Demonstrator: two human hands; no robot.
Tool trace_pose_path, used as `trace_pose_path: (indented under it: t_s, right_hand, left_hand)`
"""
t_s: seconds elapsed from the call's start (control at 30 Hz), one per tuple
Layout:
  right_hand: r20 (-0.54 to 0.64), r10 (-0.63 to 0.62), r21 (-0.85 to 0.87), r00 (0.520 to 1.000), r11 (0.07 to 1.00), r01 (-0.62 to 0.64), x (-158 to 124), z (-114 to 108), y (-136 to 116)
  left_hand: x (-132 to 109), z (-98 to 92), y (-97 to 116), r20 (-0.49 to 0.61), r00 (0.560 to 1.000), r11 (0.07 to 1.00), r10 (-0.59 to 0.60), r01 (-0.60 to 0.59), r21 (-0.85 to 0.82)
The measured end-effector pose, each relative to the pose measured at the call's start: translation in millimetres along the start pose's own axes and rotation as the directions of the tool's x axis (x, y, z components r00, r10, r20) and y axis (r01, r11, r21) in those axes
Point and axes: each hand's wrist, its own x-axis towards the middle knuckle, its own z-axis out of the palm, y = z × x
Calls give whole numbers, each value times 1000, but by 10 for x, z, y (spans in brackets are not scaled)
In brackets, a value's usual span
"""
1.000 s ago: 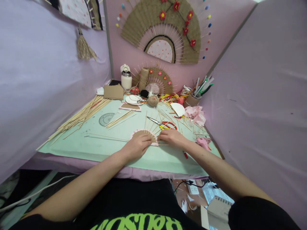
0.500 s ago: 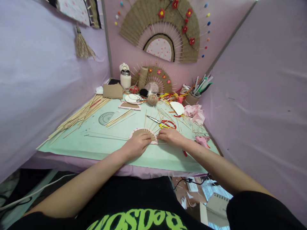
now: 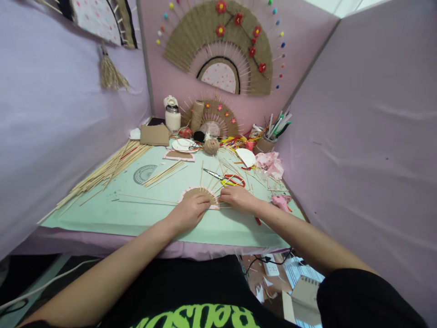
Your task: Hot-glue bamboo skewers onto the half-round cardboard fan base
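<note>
A small half-round fan piece (image 3: 196,193) of brown card with a pink edge lies on the pale green mat (image 3: 136,209), thin sticks radiating from it. My left hand (image 3: 189,211) lies on top of the card, fingers bent and pressing it down. My right hand (image 3: 237,198) sits at the fan's right edge, fingers curled together on the stick ends there; what it pinches is too small to make out.
Red-handled scissors (image 3: 229,179) lie just behind the fan. A long bundle of sticks (image 3: 102,171) runs along the left. A twine ball (image 3: 211,146), white bottle (image 3: 172,119), pen cup (image 3: 264,143), pink glue gun (image 3: 280,202) and pink paper (image 3: 271,163) crowd the back and right.
Both hands stay on the fan piece. The camera has tilted and shifted a little, so everything sits slightly lower and further left in view.
</note>
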Motion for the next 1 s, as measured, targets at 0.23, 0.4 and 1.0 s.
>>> trace_pose_path:
  t_s: [0.23, 0.4, 1.0]
  right_hand:
    - [8, 9, 1, 1000, 1000, -9, 1, -36, -26]
    - [-2, 5, 10, 1000, 1000, -5, -7, -22, -20]
    - [9, 24, 8, 1000, 1000, -24, -22, -16, -29]
  left_hand:
    - [-3, -17, 12, 17, 1000, 1000, -20, 20, -3]
    - [-11, -15, 14, 12, 1000, 1000, -21, 20, 12]
    - [-7, -27, 39, -4, 1000, 998, 4, -4, 57]
